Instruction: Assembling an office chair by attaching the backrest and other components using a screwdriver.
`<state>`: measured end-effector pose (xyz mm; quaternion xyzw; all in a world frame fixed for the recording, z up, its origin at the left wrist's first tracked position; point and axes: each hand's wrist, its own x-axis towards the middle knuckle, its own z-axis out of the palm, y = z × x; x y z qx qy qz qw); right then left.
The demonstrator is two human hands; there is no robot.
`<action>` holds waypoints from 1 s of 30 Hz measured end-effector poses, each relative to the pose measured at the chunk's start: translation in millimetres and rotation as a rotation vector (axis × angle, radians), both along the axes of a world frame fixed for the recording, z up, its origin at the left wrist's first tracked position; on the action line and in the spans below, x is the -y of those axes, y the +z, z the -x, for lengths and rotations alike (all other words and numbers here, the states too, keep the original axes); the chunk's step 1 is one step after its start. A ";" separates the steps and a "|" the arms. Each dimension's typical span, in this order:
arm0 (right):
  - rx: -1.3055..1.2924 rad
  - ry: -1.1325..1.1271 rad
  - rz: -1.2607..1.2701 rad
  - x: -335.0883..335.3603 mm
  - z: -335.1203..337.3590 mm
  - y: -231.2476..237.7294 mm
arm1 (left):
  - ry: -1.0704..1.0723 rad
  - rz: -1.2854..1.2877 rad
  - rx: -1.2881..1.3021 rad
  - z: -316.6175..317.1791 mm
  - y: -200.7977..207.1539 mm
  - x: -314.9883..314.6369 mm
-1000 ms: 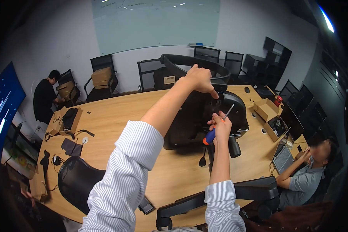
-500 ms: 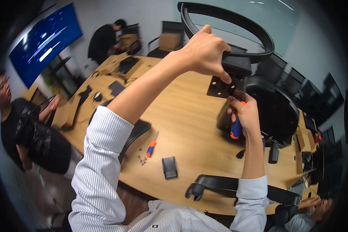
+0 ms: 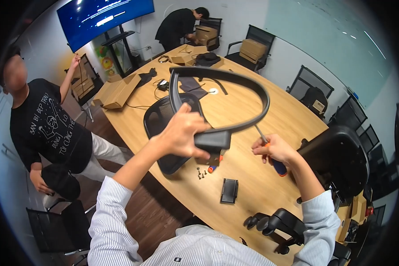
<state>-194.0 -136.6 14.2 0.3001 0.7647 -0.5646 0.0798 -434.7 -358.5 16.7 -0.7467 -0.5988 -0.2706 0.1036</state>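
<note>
My left hand (image 3: 181,135) grips a black looped chair armrest (image 3: 217,140) by its block-like end, holding it above the table. A flat piece hangs under that end, partly hidden. In my right hand (image 3: 275,150) is a screwdriver (image 3: 279,168) with a blue and orange handle, its shaft pointing up toward the loop but apart from the block. Below the armrest, a second screwdriver (image 3: 211,169) lies on the table, partly covered. Several dark screws (image 3: 201,173) are scattered beside it. A small black rectangular box (image 3: 229,190) rests nearer to me.
A black chair seat (image 3: 337,155) stands at the right, and a black wheeled base (image 3: 281,226) at the near edge. A mesh backrest (image 3: 154,126) leans at the table's left. Cardboard boxes (image 3: 119,92) lie farther off. One person stands left, another bends at the back.
My left hand has brought the armrest down and left, away from the black seat. The right hand, with its screwdriver, has come away from the armrest's block. My view has turned left.
</note>
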 end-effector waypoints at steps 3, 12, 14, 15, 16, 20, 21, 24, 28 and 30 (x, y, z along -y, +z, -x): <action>0.134 -0.106 -0.031 -34.2 0.1 -38.3 | -0.019 0.066 -0.052 -7.9 -39.1 40.4; 0.198 -0.112 0.001 -62.9 37.1 -87.6 | -0.285 0.350 0.061 -56.1 -138.9 85.9; 0.160 -0.030 0.105 -45.9 46.4 -90.3 | -0.330 0.396 0.067 -64.0 -158.9 80.5; 0.181 0.010 0.162 -47.1 46.3 -97.9 | -0.391 0.442 0.068 -67.1 -166.8 73.7; 0.207 0.031 0.254 -50.3 44.6 -111.4 | -0.400 0.441 0.072 -70.0 -174.0 67.3; 0.402 0.262 0.207 -35.4 45.0 -145.8 | -0.502 0.490 0.112 -76.5 -202.0 56.3; 0.447 0.313 0.204 -33.8 42.7 -158.7 | -0.519 0.476 0.118 -78.7 -207.6 54.4; 0.456 0.405 0.240 -25.4 34.7 -193.2 | -0.563 0.455 0.154 -84.0 -224.0 50.6; 0.563 0.558 -0.086 -3.1 25.8 -218.9 | -0.654 0.514 0.221 -82.4 -244.1 42.3; 0.590 0.558 -0.134 -4.4 27.5 -232.6 | -0.667 0.521 0.253 -77.7 -250.2 35.9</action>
